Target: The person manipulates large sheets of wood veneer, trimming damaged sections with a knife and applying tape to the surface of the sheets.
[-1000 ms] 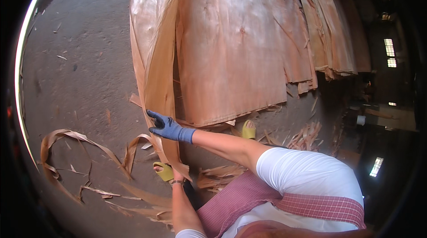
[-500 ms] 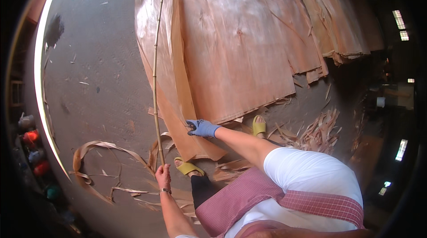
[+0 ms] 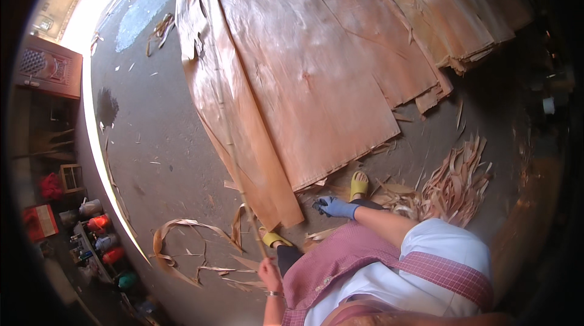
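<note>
With the bare left hand [image 3: 269,273] closed on the thin stick [image 3: 234,161] and the gloved right hand [image 3: 334,207] loosely curled, empty, above the veneer sheet's [image 3: 304,88] near floor edge, grip that edge squarely before lifting.

A single head-worn fisheye view looks steeply down from standing height onto the concrete floor [image 3: 152,137]; the wearer's torso fills the lower edge; the veneer sheets [image 3: 316,82] spread ahead toward the top; straight edges bow near the dark round rim; nothing sits close to the lens.
</note>
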Demonstrator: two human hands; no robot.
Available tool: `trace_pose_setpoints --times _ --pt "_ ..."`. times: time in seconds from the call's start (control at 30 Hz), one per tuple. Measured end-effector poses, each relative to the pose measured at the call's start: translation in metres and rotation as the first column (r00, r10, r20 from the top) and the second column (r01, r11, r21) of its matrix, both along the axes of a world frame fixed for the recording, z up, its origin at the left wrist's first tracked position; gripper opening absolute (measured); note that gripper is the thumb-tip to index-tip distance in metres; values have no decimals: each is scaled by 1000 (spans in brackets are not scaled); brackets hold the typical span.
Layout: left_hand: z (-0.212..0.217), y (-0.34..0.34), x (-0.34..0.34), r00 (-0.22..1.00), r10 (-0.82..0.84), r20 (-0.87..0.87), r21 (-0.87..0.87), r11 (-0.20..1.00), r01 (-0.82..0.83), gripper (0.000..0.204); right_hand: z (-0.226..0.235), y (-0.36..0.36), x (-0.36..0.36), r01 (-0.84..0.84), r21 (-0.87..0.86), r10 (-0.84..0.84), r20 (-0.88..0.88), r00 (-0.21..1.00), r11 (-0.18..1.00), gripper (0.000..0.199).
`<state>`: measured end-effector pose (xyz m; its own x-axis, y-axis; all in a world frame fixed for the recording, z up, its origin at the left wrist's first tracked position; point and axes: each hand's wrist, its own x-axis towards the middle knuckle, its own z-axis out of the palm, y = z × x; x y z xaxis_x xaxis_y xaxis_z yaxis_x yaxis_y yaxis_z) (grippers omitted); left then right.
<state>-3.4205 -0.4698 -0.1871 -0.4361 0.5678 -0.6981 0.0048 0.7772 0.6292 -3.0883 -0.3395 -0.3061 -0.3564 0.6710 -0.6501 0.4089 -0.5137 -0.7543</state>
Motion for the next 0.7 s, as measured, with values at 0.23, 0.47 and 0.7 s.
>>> trace_pose_setpoints --times 0.23,0.47,0.7 --pt "133 22 190 964 -80 253 18 997 78 32 65 -15 151 91 80 -85 -74 994 993 27" --pt "75 94 353 896 -436 -86 350 828 437 47 131 1 193 362 -242 -427 -338 839 900 22" --pt "-25 140 478 675 -699 237 432 698 571 59 109 22 267 538 -237 -506 185 842 809 41"
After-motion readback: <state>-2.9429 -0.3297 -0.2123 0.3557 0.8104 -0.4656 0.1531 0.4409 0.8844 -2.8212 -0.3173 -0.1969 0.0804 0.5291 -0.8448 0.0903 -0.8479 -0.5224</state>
